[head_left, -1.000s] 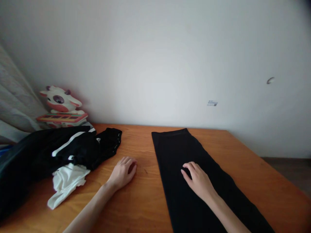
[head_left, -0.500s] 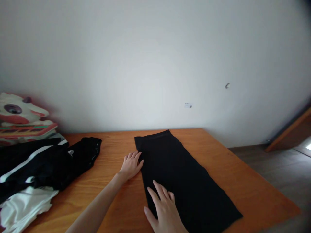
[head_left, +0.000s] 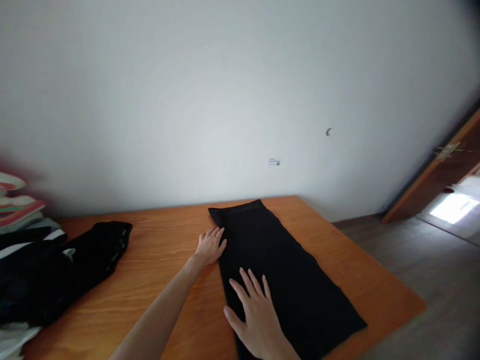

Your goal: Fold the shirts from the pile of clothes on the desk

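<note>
One pale wall [head_left: 210, 100] takes up most of my feed, rising beyond the left hand [head_left: 211, 246] and the right hand [head_left: 258, 315]. Next in size comes the wooden table [head_left: 168, 230], spread under and around them, with grey floor [head_left: 405, 255] past its edge, well to the right of the right hand. On the table lies the black cloth [head_left: 273, 245], flat, its far end reaching beyond the left hand and its near part running under the right. Well to the left of the left hand sit dark garments [head_left: 90, 255] in a rumpled heap, with white fabric [head_left: 15, 332] at their near side.

I see the right hand closer to me, palm down, fingers spread wide over the cloth; it grips nothing, though I cannot tell whether it presses. The left hand, farther off, has its fingers lightly bent at the cloth's left edge; whether it pinches any fabric I can't make out.

I'd judge the cloth light, soft and limp, hard to damage, and apt to wrinkle if pulled from one point. I would take hold along that left edge, one hand near each end.

Smaller than all these, on the wall beyond and to the right of the left hand, is a printed label [head_left: 274, 162].
</note>
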